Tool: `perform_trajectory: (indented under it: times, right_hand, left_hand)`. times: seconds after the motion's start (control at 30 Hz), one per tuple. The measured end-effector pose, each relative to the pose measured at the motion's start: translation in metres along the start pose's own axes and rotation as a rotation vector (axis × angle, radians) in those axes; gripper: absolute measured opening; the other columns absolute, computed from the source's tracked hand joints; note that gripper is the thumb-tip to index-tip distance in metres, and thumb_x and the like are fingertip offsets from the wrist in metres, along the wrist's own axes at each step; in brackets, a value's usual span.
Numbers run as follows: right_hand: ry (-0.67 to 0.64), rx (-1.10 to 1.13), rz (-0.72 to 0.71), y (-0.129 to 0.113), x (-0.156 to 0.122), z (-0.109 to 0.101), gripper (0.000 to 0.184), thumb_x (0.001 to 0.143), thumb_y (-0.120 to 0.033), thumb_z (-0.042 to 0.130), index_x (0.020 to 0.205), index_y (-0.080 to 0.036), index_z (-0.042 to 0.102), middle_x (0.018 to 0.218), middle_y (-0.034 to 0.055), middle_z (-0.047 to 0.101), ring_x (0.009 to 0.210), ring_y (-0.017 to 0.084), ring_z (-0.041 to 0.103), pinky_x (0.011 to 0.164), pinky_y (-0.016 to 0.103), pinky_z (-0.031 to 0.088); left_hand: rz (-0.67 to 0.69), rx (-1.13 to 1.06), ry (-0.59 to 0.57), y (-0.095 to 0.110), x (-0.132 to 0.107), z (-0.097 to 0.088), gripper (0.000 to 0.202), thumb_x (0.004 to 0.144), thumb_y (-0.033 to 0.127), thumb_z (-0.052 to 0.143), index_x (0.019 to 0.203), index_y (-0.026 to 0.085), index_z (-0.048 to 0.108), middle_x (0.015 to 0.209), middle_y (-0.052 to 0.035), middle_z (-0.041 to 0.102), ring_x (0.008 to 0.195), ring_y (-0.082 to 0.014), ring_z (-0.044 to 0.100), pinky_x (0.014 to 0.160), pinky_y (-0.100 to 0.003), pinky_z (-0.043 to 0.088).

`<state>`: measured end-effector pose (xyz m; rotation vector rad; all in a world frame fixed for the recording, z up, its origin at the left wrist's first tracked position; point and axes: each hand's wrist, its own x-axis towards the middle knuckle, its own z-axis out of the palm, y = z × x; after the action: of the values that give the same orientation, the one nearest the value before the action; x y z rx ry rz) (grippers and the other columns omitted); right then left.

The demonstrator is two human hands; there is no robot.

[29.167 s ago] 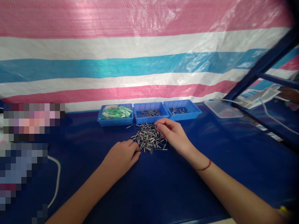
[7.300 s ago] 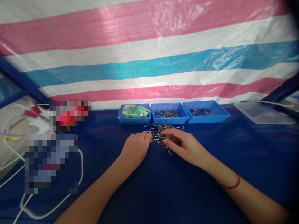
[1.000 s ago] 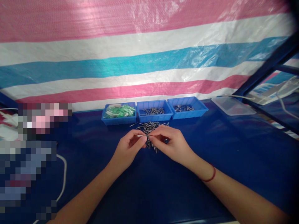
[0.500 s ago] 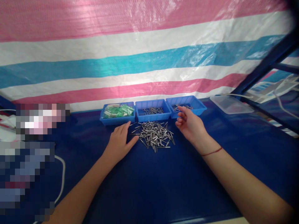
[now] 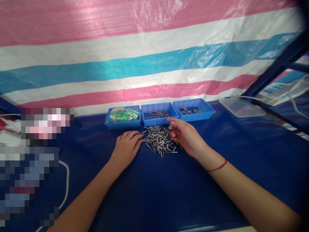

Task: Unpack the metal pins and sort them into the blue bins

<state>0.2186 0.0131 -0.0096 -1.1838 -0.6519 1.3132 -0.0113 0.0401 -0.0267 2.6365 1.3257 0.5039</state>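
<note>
A heap of small metal pins (image 5: 159, 139) lies on the dark blue table (image 5: 154, 193). My left hand (image 5: 126, 148) rests palm down at the heap's left edge, fingers curled loosely, fingertips touching the nearest pins. My right hand (image 5: 184, 135) hovers at the heap's right side, fingers spread and empty. Behind the heap stand three blue trays in a row: the left tray (image 5: 122, 123) holds green packets, the middle tray (image 5: 156, 120) holds pins, the right tray (image 5: 194, 114) holds a few pins.
A clear plastic lid (image 5: 241, 108) lies at the back right beside a blue frame post (image 5: 272, 69). A white cable (image 5: 65, 180) curves along the left. A striped tarp (image 5: 145, 58) hangs behind the trays.
My right hand has come back from the right tray to the heap's right side. My left hand has curled its fingers at the heap's left edge. A second ago both hands pinched one pin.
</note>
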Motion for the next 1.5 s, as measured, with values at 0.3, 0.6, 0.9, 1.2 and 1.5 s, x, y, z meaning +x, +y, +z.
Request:
perform_trajectory:
  times: [0.3, 0.6, 0.9, 1.2, 1.5]
  right_hand:
    - [-0.067, -0.219, -0.117, 0.005, -0.006, 0.006, 0.029, 0.073, -0.031, 0.062, 0.098, -0.016, 0.065, 0.069, -0.0021, 0.056, 0.049, 0.008, 0.044, 0.042, 0.022, 0.031]
    - [-0.17, -0.589, -0.434, 0.019, -0.01, 0.01, 0.016, 0.077, -0.027, 0.061, 0.089, -0.019, 0.067, 0.071, 0.0002, 0.061, 0.056, 0.012, 0.051, 0.053, 0.026, 0.041]
    - [-0.176, -0.854, -0.574, 0.021, -0.023, 0.016, 0.016, 0.079, -0.024, 0.064, 0.094, -0.02, 0.067, 0.074, 0.0006, 0.063, 0.059, 0.013, 0.054, 0.058, 0.028, 0.043]
    - [-0.257, -0.738, -0.585, 0.024, -0.021, 0.017, 0.01, 0.083, -0.026, 0.061, 0.086, -0.019, 0.069, 0.085, 0.006, 0.068, 0.076, 0.018, 0.061, 0.065, 0.03, 0.047]
    - [-0.267, -0.752, -0.645, 0.026, -0.022, 0.017, 0.007, 0.083, -0.02, 0.062, 0.086, -0.019, 0.068, 0.079, 0.0035, 0.064, 0.064, 0.013, 0.056, 0.055, 0.025, 0.043]
  left_hand:
    - [0.025, -0.139, 0.014, -0.005, 0.002, -0.001, 0.024, 0.093, 0.022, 0.045, 0.103, 0.021, 0.067, 0.103, -0.007, 0.067, 0.095, -0.0213, 0.06, 0.088, -0.035, 0.045]
    - [-0.01, -0.246, 0.109, 0.004, 0.001, -0.006, 0.017, 0.091, 0.026, 0.05, 0.097, 0.022, 0.066, 0.098, -0.006, 0.068, 0.094, -0.0223, 0.059, 0.087, -0.034, 0.043]
    - [-0.174, -0.646, 0.104, 0.031, -0.005, -0.006, 0.013, 0.086, 0.03, 0.06, 0.093, 0.021, 0.067, 0.091, -0.0021, 0.07, 0.08, -0.0167, 0.062, 0.076, -0.025, 0.045]
    - [-0.191, -0.843, 0.055, 0.027, -0.006, 0.006, 0.017, 0.087, 0.032, 0.059, 0.097, 0.019, 0.064, 0.092, -0.0013, 0.068, 0.085, -0.0155, 0.064, 0.079, -0.025, 0.048]
    - [-0.141, -0.748, 0.012, 0.026, -0.008, 0.01, 0.02, 0.091, 0.032, 0.053, 0.104, 0.02, 0.062, 0.103, -0.0032, 0.068, 0.096, -0.0171, 0.064, 0.088, -0.028, 0.048]
